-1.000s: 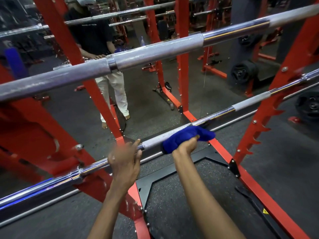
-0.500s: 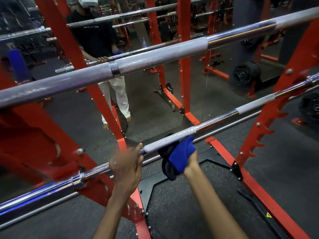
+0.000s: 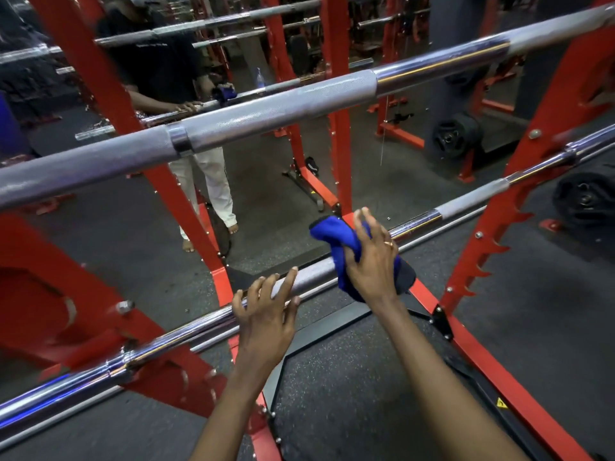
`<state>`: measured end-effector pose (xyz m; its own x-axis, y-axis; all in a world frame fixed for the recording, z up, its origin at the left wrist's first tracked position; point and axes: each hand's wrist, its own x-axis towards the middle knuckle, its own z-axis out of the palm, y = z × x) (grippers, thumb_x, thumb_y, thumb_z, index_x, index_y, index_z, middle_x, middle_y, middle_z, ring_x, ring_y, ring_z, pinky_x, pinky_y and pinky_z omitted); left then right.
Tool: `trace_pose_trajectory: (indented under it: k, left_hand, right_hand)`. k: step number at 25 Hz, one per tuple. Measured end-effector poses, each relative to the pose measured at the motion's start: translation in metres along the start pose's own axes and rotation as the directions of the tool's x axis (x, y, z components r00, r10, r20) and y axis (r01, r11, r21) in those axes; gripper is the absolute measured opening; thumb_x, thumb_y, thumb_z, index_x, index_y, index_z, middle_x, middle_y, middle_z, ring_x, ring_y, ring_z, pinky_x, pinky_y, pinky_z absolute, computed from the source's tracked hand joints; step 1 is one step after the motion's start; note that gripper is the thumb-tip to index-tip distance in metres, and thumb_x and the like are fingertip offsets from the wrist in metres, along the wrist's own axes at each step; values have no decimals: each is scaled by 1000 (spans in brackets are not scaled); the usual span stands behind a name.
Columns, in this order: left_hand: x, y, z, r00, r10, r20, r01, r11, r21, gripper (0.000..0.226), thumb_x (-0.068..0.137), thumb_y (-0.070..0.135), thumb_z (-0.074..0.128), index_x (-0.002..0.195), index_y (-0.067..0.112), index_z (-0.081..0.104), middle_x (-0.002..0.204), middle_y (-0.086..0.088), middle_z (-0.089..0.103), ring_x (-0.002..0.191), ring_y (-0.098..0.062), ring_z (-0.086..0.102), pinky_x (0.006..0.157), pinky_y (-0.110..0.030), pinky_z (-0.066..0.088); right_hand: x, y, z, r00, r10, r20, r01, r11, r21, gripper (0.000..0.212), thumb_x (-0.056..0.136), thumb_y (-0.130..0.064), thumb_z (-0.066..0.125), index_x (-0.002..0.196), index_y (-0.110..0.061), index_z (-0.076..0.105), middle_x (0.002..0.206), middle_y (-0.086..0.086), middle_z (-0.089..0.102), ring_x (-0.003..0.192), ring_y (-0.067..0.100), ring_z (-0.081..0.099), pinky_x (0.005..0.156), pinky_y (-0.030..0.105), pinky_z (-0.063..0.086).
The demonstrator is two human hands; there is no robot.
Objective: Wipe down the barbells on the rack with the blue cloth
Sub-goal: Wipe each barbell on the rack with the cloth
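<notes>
While the lower barbell (image 3: pixel 186 331) lies across the red rack (image 3: pixel 489 234), slanting from the near left side up toward the right upright, the person works on it with both hands. The right hand (image 3: pixel 369 261) grasps the blue cloth (image 3: pixel 332 234), bunched over the bar about midway along its length. The thumb is tucked into the folds and the fingers reach over the top, the forefinger lifted a little. Part of the cloth stands up on the far side of the bar and part hangs down on the near side, under the wrist. The left hand (image 3: pixel 266 311) sits just beside it, toward the rack's left side, where the rough grey grip meets the polished steel. Its fingers hook loosely over the bar, and the thumb is underneath. The upper barbell (image 3: pixel 266 118) crosses higher up, well apart from both hands and untouched. Beyond the right upright a black weight plate (image 3: pixel 582 201) rests on the dark speckled floor (image 3: pixel 332 394).
</notes>
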<state>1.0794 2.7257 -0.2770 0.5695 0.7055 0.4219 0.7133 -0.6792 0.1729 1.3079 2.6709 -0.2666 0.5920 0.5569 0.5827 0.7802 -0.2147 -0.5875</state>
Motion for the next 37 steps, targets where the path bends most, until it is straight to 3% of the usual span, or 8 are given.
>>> trace_pose_trajectory:
  k: [3, 5, 9, 15, 22, 27, 31, 37]
  left_hand:
    - [0, -2, 3, 1000, 9, -29, -8, 998, 57, 51, 96, 46, 46, 147, 42, 47, 130, 7, 59, 122, -22, 55, 102, -51, 29]
    - [-1, -1, 5, 997, 30, -70, -24, 996, 84, 50, 96, 44, 48, 146, 40, 50, 126, 7, 61, 116, -22, 56, 99, -48, 30]
    - [-1, 0, 6, 990, 34, -135, -23, 996, 85, 49, 95, 44, 46, 143, 38, 55, 122, 5, 62, 108, -22, 55, 98, -49, 32]
    - [1, 5, 2, 997, -1, -77, 11, 993, 121, 50, 93, 48, 42, 141, 37, 55, 119, 4, 63, 101, -27, 59, 95, -51, 34]
    - [61, 55, 8, 974, 117, 196, -147, 978, 147, 58, 96, 57, 30, 132, 21, 59, 107, -5, 70, 87, -31, 67, 71, -41, 49]
    - [57, 41, 9, 965, 244, 97, -251, 966, 65, 46, 101, 49, 42, 137, 25, 57, 104, 4, 68, 81, -22, 65, 61, -35, 47]
    - [58, 43, 12, 967, 251, 49, -253, 966, 48, 46, 101, 51, 40, 135, 26, 60, 101, 6, 68, 79, -20, 65, 58, -34, 47]
    - [62, 51, 9, 978, 182, 104, -187, 982, 38, 49, 102, 56, 33, 130, 27, 61, 98, 4, 68, 80, -23, 67, 60, -32, 43]
  right_hand:
    - [12, 4, -7, 983, 113, -146, -110, 993, 29, 32, 86, -20, 64, 118, -19, 63, 123, 4, 57, 114, 32, 58, 99, 48, 46]
    - [0, -4, -4, 996, -81, -41, 82, 997, 5, 23, 92, -33, 63, 110, -19, 66, 115, 1, 64, 118, 31, 59, 103, 46, 42]
    - [-13, 19, -11, 898, -381, 222, 387, 922, 18, 46, 97, -50, 57, 138, -29, 62, 143, -7, 58, 144, 17, 43, 122, 41, 25]
    - [19, 56, -20, 995, -78, -69, 76, 996, -36, 33, 96, -44, 60, 123, -29, 73, 131, 0, 67, 131, 31, 55, 115, 52, 34]
    - [6, 48, -20, 973, -226, 39, 228, 971, -75, 45, 96, -53, 58, 132, -27, 67, 135, -2, 62, 137, 27, 50, 120, 48, 28]
    - [25, 64, -16, 956, 165, -243, -158, 986, 49, 34, 100, -30, 57, 130, -16, 67, 144, 9, 56, 142, 33, 43, 119, 53, 33]
    - [4, 33, 2, 959, 228, -168, -215, 973, 89, 45, 106, -29, 50, 148, -15, 51, 160, 9, 39, 156, 28, 19, 128, 40, 19]
    - [67, 106, -38, 848, 462, -260, -436, 887, 155, 59, 99, -38, 50, 146, -2, 51, 156, 15, 46, 150, 30, 35, 126, 38, 24]
